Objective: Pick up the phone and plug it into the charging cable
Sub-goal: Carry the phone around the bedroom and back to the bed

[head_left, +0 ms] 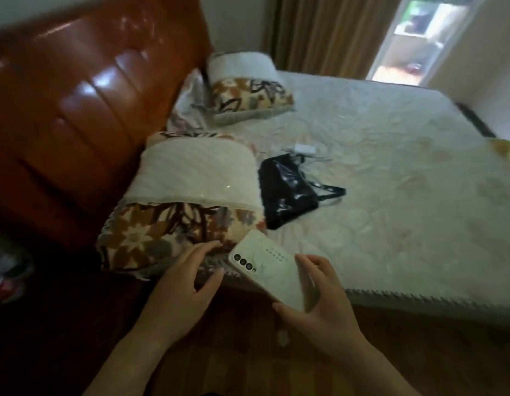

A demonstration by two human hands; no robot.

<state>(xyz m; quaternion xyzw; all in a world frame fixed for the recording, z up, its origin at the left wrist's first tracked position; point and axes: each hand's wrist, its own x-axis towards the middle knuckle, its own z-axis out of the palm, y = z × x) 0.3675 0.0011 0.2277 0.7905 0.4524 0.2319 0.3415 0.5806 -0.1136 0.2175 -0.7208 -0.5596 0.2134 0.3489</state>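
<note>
While we stand at the near edge of the bed (391,155), our right hand (328,307) holds the phone (269,267) back side up, with its camera lenses facing us. The thumb presses against the phone's lower end and the fingers wrap along its right long edge, so the grip is closed around the device. The phone is tilted, and its upper end lies over the edge of the mattress, just beside the near pillow (185,207).

Our left hand (182,284) is open with the fingers spread and relaxed. It holds nothing; its fingertips rest at the fringe of the near pillow, close to the phone but apart from it.

Farther in on the white quilted cover, a glossy black bag (285,190) lies flat. Just beyond the bag we see a white charger block (305,149), with the thin charging cable (319,160) trailing loosely beside it. A second pillow (248,87) sits against the brown padded headboard (76,95).
</note>
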